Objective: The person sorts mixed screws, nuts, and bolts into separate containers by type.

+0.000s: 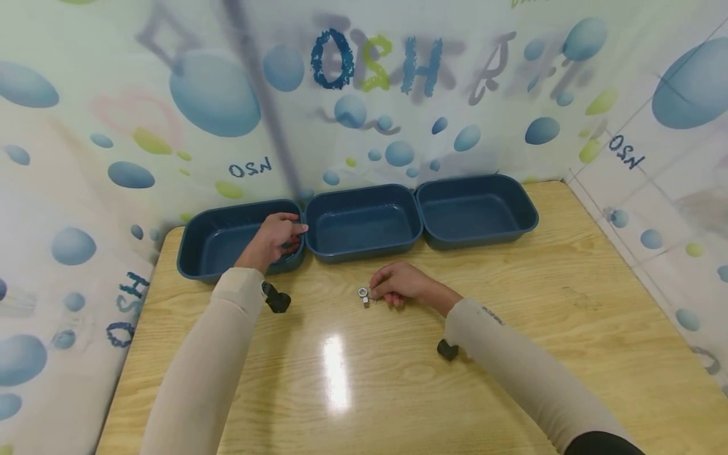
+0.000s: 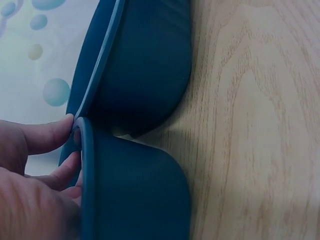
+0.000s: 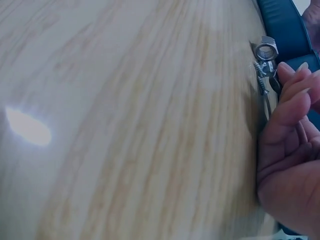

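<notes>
My left hand (image 1: 277, 237) reaches over the left blue bin (image 1: 190, 246). Its thumb lies on the rim where this bin meets the middle blue bin (image 1: 364, 256), and in the left wrist view the other fingers bend below the rim, pinching it. On the wooden table, my right hand (image 1: 402, 284) rests with fingers curled, fingertips right at a small cluster of metal hardware. That cluster has a hex nut (image 3: 266, 49), another shiny metal piece (image 1: 366, 302) beside it and small threaded screws (image 3: 261, 77). I cannot tell whether the right fingertips pinch one of these pieces.
A right blue bin (image 1: 478, 240) completes the row along the back of the wooden table (image 1: 398, 392). Behind and at the sides hangs a patterned curtain (image 1: 398, 120) with blue and green dots. Small black wrist mounts (image 1: 277, 299) sit under both sleeves.
</notes>
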Demonstrator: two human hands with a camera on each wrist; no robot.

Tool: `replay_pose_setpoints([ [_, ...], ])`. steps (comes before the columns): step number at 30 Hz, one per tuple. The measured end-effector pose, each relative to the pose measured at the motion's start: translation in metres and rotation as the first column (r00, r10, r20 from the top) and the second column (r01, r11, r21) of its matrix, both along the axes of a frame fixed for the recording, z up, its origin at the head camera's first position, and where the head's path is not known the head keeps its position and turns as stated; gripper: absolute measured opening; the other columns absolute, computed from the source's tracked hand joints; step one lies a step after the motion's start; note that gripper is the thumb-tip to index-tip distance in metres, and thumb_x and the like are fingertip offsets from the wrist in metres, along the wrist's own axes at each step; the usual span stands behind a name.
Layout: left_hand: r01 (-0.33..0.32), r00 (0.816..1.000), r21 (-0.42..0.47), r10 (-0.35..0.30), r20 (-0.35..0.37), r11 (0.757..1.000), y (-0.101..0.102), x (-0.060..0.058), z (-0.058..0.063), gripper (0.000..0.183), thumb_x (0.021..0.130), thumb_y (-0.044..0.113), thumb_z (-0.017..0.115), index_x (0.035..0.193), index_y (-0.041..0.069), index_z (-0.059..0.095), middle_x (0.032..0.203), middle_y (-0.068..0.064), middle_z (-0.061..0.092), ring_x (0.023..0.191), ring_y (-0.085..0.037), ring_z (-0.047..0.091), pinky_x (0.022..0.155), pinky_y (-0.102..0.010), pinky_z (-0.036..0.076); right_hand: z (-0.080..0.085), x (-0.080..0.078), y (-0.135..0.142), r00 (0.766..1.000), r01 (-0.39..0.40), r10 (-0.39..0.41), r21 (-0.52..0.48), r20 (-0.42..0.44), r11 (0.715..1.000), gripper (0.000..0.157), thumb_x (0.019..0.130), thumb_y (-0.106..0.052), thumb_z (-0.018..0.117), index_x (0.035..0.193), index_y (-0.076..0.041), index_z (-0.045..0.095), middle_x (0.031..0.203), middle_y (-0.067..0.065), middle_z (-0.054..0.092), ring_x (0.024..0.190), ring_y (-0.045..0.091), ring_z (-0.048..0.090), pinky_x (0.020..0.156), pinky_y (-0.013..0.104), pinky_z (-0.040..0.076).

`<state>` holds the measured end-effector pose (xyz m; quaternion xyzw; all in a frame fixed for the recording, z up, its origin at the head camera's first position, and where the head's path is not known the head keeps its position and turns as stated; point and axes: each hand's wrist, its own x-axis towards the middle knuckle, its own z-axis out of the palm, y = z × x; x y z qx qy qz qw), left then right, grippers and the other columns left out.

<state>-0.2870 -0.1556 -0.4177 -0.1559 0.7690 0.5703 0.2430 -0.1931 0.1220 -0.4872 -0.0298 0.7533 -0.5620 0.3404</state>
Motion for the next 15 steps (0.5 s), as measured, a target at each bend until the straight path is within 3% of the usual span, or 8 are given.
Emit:
replay_pose_setpoints([
  [8, 0.005, 1.000, -0.003, -0.005, -0.004, 1.000, 0.000, -0.001, 0.001, 0.056, 0.099, 0.013, 0.056, 0.151, 0.012, 0.033, 0.105, -0.003, 0.052, 0.080, -0.019, 0.048, 0.080, -0.035, 0.045, 0.006, -0.003, -0.002, 0.998, 0.044, -0.039, -0.084, 0.055, 0.995, 0.019, 0.084, -0.007, 0.074, 0.100, -0.001, 0.066, 0.054, 0.002, 0.055, 0.041, 0.008, 0.046, 0.040, 0.023, 0.038],
  [15, -0.007, 1.000, -0.009, 0.007, 0.003, 1.000, 0.000, 0.000, 0.000, 0.056, 0.099, 0.013, 0.056, 0.150, 0.012, 0.034, 0.110, -0.003, 0.053, 0.086, -0.020, 0.048, 0.083, -0.035, 0.046, 0.044, -0.020, -0.014, 0.997, 0.063, -0.057, -0.149, 0.043, 0.987, 0.033, 0.087, -0.012, 0.073, 0.115, 0.004, 0.064, 0.058, 0.003, 0.056, 0.041, 0.010, 0.045, 0.044, 0.026, 0.034],
])
